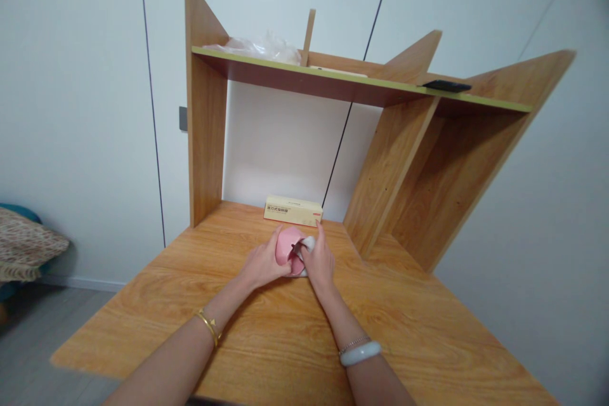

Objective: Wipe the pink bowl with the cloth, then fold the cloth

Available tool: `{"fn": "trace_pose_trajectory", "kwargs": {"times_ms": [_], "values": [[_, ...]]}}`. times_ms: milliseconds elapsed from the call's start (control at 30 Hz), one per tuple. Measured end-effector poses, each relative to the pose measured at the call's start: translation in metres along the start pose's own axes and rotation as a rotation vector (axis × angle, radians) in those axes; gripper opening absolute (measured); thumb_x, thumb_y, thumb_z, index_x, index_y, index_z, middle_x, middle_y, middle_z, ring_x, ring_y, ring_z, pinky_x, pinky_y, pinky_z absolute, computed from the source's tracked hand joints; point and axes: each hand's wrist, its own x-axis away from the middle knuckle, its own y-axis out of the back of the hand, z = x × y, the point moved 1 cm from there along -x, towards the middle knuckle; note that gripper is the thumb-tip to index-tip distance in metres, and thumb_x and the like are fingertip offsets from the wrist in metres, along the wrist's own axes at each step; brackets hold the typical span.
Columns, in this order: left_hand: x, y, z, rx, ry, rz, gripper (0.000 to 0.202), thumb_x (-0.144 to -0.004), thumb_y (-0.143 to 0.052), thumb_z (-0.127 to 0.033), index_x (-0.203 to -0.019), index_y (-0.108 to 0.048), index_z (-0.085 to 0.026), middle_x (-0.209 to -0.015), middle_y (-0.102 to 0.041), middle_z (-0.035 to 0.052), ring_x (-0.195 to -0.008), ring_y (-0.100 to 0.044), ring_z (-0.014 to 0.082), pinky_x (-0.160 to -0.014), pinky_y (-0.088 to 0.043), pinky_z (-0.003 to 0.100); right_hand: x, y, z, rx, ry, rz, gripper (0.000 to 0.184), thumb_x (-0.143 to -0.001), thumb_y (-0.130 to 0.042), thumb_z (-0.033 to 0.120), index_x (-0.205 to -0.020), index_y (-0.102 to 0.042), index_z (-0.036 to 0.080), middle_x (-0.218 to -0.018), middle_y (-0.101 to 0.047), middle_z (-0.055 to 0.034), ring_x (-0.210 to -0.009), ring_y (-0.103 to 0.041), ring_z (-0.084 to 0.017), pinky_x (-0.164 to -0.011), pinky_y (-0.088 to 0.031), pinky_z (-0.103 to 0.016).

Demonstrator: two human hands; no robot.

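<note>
Over the middle of the desk, my left hand [267, 262] is closed round the left side of a pink, rounded, hollow thing [288, 242]. Its opening is tilted toward the right, and a dark spot shows at its rim. My right hand [320, 261] is at that opening, with the thumb reaching in and the index finger stretched forward. Between the right thumb and fingers is a white, soft-looking piece [309, 243], perhaps cloth or tissue. A bit of white also shows beneath the pink thing. The fingers hide much of both, so I cannot tell their exact kind.
Behind my hands lies a long cream box [293, 210] with printed writing. The wooden desk [228, 330] carries a shelf unit [295, 76] with upright dividers. On its shelf are a clear plastic bag [259, 48] and a flat black object [447, 85]. Patterned fabric [28, 244] is at far left.
</note>
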Motion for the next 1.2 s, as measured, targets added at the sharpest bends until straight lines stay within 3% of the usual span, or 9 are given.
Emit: {"fn": "trace_pose_trajectory", "kwargs": {"times_ms": [200, 333, 467, 567, 700, 900, 1033, 1200], "values": [[0.000, 0.001, 0.004, 0.087, 0.004, -0.013, 0.082, -0.060, -0.066, -0.037, -0.134, -0.034, -0.020, -0.108, -0.062, 0.0116, -0.096, -0.059, 0.0323, -0.083, -0.042, 0.037, -0.002, -0.015, -0.015, -0.087, -0.062, 0.081, 0.058, -0.076, -0.050, 0.033, -0.129, -0.039, 0.014, -0.100, -0.064, -0.0130, -0.090, -0.061, -0.026, -0.072, -0.043, -0.031], [-0.003, 0.000, 0.010, 0.224, 0.034, -0.040, 0.079, -0.067, -0.063, -0.043, -0.135, -0.031, -0.018, -0.113, -0.059, 0.0129, -0.102, -0.056, 0.0311, -0.088, -0.040, 0.040, 0.000, -0.021, -0.018, -0.181, -0.042, 0.042, 0.057, -0.077, -0.047, 0.032, -0.129, -0.039, 0.011, -0.105, -0.063, -0.0150, -0.094, -0.060, -0.026, -0.076, -0.044, -0.032], [-0.006, -0.006, 0.014, 0.488, -0.038, -0.069, 0.090, -0.068, -0.064, -0.043, -0.138, -0.016, -0.014, -0.126, -0.048, 0.0144, -0.112, -0.049, 0.0253, -0.095, -0.037, 0.036, 0.001, -0.026, -0.018, -0.275, -0.079, -0.022, 0.058, -0.078, -0.044, 0.033, -0.131, -0.036, 0.011, -0.114, -0.058, -0.0162, -0.103, -0.056, -0.025, -0.082, -0.043, -0.033], [-0.005, -0.011, 0.014, 0.562, -0.122, -0.037, 0.090, -0.066, -0.068, -0.038, -0.137, -0.018, -0.014, -0.132, -0.042, 0.0131, -0.118, -0.043, 0.0227, -0.099, -0.034, 0.033, 0.002, -0.029, -0.016, -0.334, -0.106, -0.038, 0.057, -0.078, -0.042, 0.033, -0.130, -0.036, 0.010, -0.120, -0.054, -0.0163, -0.109, -0.052, -0.024, -0.086, -0.042, -0.033], [-0.005, -0.009, 0.012, 0.494, -0.145, -0.069, 0.075, -0.069, -0.063, -0.030, -0.133, -0.025, -0.014, -0.126, -0.048, 0.0111, -0.113, -0.048, 0.0214, -0.096, -0.037, 0.032, 0.003, -0.026, -0.012, -0.328, -0.110, -0.003, 0.064, -0.075, -0.048, 0.032, -0.132, -0.030, 0.008, -0.113, -0.058, -0.0179, -0.100, -0.057, -0.025, -0.077, -0.045, -0.032], [-0.004, -0.004, 0.013, 0.292, -0.056, -0.071, 0.076, -0.067, -0.063, -0.033, -0.134, -0.031, -0.016, -0.113, -0.059, 0.0103, -0.101, -0.056, 0.0261, -0.087, -0.043, 0.034, 0.003, -0.004, -0.004, -0.101, -0.105, -0.035, 0.072, -0.074, -0.053, 0.035, -0.135, -0.025, 0.012, -0.090, -0.066, -0.0149, -0.078, -0.063, -0.027, -0.063, -0.043, -0.031], [-0.001, -0.003, 0.011, 0.233, -0.026, -0.047, 0.077, -0.064, -0.064, -0.035, -0.133, -0.035, -0.019, -0.113, -0.061, 0.0096, -0.101, -0.057, 0.0291, -0.086, -0.043, 0.035, 0.002, 0.001, -0.005, -0.044, -0.049, -0.024, 0.070, -0.075, -0.053, 0.036, -0.136, -0.025, 0.017, -0.085, -0.066, -0.0112, -0.075, -0.063, -0.027, -0.061, -0.041, -0.030], [0.001, -0.001, 0.008, 0.232, -0.038, -0.024, 0.079, -0.063, -0.065, -0.037, -0.134, -0.035, -0.019, -0.117, -0.059, 0.0104, -0.104, -0.055, 0.0307, -0.088, -0.041, 0.036, 0.000, -0.009, -0.013, -0.098, -0.089, 0.042, 0.068, -0.074, -0.052, 0.038, -0.133, -0.032, 0.010, -0.094, -0.065, -0.0160, -0.083, -0.062, -0.028, -0.066, -0.044, -0.032]]}}
